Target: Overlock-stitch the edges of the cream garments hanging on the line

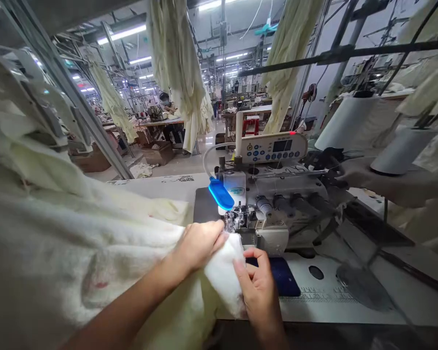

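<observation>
Fabric (pixel 222 272), cream and fluffy, lies bunched on the table (pixel 350 301) just in front of the serger (pixel 270 204), its edge at the needle. Left hand (pixel 199 243) presses down on it, fingers curled closed over the cloth at ten o'clock of the fold. Right hand (pixel 259 287) pinches the fold's edge at four o'clock. Cardboard box (pixel 158 153) sits on the far floor, contents unclear.

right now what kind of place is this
Likely a garment factory: a serger with the hands feeding cream fabric, rows of worktables behind, and cloth hanging overhead.
</observation>
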A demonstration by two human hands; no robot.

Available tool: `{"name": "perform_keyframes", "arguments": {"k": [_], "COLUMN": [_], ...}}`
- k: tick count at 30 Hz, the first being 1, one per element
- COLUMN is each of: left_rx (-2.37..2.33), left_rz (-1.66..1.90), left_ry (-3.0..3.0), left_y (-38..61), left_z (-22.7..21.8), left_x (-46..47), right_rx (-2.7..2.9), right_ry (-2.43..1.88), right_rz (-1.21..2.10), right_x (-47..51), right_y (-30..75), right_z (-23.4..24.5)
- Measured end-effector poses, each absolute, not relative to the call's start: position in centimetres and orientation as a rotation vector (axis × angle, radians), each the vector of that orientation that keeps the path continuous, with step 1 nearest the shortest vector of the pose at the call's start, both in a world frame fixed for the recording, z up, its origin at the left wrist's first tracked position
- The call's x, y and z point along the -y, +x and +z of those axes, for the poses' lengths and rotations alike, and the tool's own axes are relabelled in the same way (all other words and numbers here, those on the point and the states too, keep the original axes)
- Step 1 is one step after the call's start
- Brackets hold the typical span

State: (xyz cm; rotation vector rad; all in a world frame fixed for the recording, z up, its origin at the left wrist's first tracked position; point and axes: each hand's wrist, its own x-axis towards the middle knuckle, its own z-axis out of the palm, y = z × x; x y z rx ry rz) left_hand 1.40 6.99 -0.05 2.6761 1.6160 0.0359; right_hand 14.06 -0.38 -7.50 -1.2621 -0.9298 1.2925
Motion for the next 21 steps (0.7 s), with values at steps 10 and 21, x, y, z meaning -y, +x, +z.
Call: {"name": "perform_keyframes", "arguments": {"k": [10,21], "left_rx": [-1.605,-1.529], "left_rz": [0.0,0.282], "left_ry": [2.606,2.758], "left_y": [1.5,1.3], "left_z": [-0.3,0.0], "left_x": [-5.6,-5.4], "right_rx": [1.267,1.015], "right_ry": [-1.347,-1.299], "right_rz": [1.189,1.253], "right_x": [1.2,0.6], "right_y": [15.3,14.9], "right_z": [-6.9,-4.7]}}
